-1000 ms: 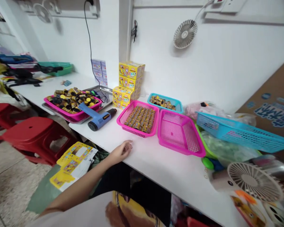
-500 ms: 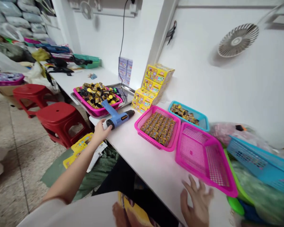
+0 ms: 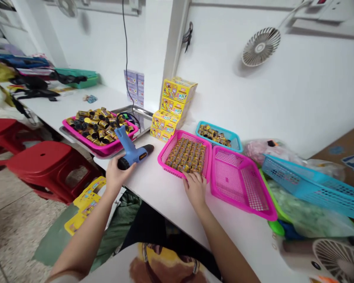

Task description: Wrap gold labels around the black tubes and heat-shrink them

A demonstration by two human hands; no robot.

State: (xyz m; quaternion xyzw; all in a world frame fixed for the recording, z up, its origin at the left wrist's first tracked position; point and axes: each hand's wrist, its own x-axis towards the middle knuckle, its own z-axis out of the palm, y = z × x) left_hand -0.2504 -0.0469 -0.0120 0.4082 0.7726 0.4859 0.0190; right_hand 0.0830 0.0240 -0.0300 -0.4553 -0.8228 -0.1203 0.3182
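My left hand (image 3: 117,171) is wrapped round the rear end of a blue heat gun (image 3: 133,152), which lies on the white table with its black nozzle toward the right. My right hand (image 3: 195,188) reaches over the front rim of a pink basket (image 3: 164,163), its fingertips at the nearest of the small yellow-brown cylinders (image 3: 188,154) standing there in rows. Its fingers are slightly bent; whether they grip a cylinder is hard to see. An empty pink basket (image 3: 234,181) sits to the right, and a blue basket (image 3: 235,140) with loose cylinders behind.
A heaped pink basket (image 3: 106,150) rests on a metal tray (image 3: 144,112) at the left. Yellow boxes (image 3: 177,94) are stacked by the wall. Red stools (image 3: 47,161) stand left of the table (image 3: 171,200). Blue basket (image 3: 315,188) and fan (image 3: 336,259) are at the right.
My right hand has moved left and forward, from the front of the empty pink basket to the filled one. My left hand has closed round the heat gun's rear. The view has swung right.
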